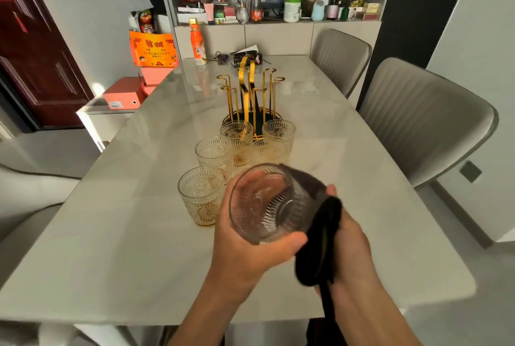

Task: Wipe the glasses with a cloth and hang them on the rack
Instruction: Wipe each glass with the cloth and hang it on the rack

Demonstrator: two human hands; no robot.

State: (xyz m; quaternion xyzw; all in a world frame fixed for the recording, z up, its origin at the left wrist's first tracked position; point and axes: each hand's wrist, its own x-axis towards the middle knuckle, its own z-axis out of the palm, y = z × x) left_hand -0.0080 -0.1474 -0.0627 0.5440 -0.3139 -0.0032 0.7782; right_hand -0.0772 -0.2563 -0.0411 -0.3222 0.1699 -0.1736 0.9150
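Both hands around glass (264, 203), left (245, 251) gripping, right (348, 245) (cloth (320, 245)) wiping

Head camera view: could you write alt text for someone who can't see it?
Two hands wipe a glass: the left hand grips it, the right hand presses a dark cloth against it. Five more glasses and an empty gold rack stand on the table.

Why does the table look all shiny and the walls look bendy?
Head view: daylight bounces off the glossy table, making pale glare around the gold rack; the wide-angle lens curves the walls and chairs near the edges; the glass held in the left hand looks a little smeary, with the dark cloth in the right hand.
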